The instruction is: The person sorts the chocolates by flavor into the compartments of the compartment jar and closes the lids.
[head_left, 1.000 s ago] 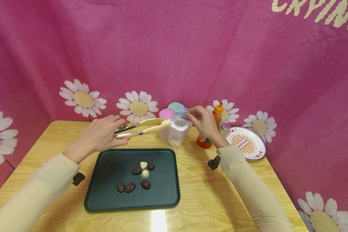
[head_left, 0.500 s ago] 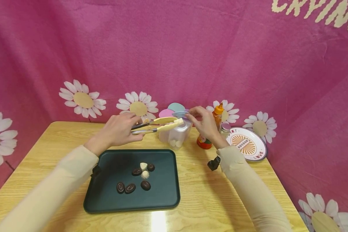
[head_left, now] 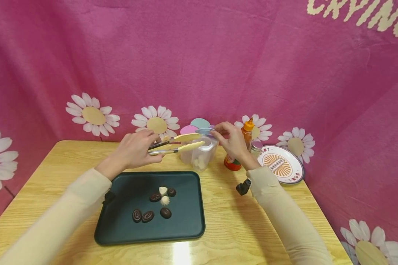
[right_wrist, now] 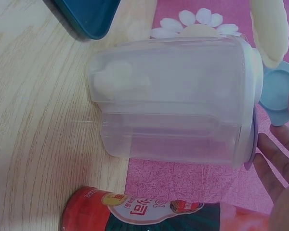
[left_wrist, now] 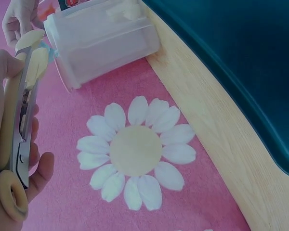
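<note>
Overhead, a person's two hands work at the far side of a wooden tabletop (head_left: 258,228) against a pink daisy-print cloth
Left hand: the left hand (head_left: 136,149) curls its fingers round a pair of cream-tipped tongs (head_left: 175,143), gripping the metal arms near their hinge end; the tips sit close together and point toward 3 o'clock
Tongs' reach: the tips hover right at the mouth of the container, just above its rim
Container: a clear plastic container (head_left: 200,154) stands at 12 o'clock from the tray, with pale sweets lying at its bottom
Right hand: the right hand (head_left: 232,141) pinches the container's small blue lid (head_left: 203,130) between thumb and fingertips, holding it flipped up at the 3 o'clock side of the opening
Tray: a dark green tray (head_left: 119,221) lies nearest the person, carrying brown chocolates (head_left: 147,216) and two white sweets (head_left: 163,190)
Bottle: a red sauce bottle (head_left: 233,162) with an orange cap stands just behind the right hand
Plate: a patterned plate (head_left: 282,163) lies at 3 o'clock from the bottle
</note>
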Demonstrator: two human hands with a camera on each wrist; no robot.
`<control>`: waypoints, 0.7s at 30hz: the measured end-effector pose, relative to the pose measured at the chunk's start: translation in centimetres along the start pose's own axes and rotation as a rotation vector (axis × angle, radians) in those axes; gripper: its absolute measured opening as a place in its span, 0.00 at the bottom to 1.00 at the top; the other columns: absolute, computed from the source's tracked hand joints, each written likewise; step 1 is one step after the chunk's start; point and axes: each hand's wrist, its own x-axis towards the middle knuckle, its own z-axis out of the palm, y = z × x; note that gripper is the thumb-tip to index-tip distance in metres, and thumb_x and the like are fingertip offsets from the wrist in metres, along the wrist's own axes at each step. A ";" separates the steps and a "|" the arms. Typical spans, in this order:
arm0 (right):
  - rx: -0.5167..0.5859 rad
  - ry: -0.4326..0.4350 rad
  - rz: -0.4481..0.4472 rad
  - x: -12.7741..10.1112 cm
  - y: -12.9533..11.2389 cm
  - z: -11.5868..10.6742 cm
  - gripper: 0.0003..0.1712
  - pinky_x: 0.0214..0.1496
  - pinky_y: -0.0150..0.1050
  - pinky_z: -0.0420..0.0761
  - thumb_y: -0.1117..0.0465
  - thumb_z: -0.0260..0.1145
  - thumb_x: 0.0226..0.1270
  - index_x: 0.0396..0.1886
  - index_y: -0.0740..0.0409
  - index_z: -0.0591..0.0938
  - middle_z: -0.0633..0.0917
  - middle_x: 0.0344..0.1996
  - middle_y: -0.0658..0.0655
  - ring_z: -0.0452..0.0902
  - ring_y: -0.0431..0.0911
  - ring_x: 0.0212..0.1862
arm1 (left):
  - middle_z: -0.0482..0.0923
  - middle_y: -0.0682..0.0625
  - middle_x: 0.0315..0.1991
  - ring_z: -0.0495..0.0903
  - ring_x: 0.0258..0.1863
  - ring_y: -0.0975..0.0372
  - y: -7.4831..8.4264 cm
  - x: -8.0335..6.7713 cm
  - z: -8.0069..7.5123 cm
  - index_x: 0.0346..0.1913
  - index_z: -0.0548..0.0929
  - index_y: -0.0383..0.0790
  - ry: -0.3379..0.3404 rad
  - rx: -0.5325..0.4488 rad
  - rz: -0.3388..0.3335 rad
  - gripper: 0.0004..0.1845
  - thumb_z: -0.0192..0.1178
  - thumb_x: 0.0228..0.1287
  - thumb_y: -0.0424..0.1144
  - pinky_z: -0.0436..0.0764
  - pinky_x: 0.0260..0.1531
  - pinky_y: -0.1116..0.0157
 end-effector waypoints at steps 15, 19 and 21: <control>0.003 -0.009 0.004 0.0 0.0 0.1 0.10 0.46 0.40 0.89 0.59 0.73 0.72 0.46 0.61 0.88 0.91 0.42 0.61 0.90 0.51 0.43 | 0.80 0.50 0.30 0.70 0.25 0.64 -1.6 -7.0 -1.7 0.44 0.88 0.41 -0.063 0.037 0.006 0.22 0.77 0.52 0.53 0.67 0.21 0.68; -0.004 -0.008 0.009 -0.1 -0.1 0.0 0.10 0.47 0.41 0.89 0.59 0.73 0.72 0.46 0.60 0.88 0.91 0.43 0.60 0.90 0.51 0.43 | 0.79 0.53 0.29 0.70 0.26 0.65 -2.2 -8.7 -2.0 0.42 0.88 0.43 -0.108 0.039 0.011 0.21 0.78 0.50 0.53 0.69 0.24 0.68; -0.005 -0.009 0.009 -0.1 -0.1 0.0 0.10 0.47 0.42 0.89 0.59 0.73 0.72 0.46 0.60 0.88 0.91 0.42 0.60 0.89 0.51 0.43 | 0.78 0.54 0.29 0.69 0.26 0.66 -2.5 -9.4 -2.1 0.41 0.88 0.44 -0.134 0.037 0.008 0.21 0.78 0.49 0.52 0.69 0.24 0.68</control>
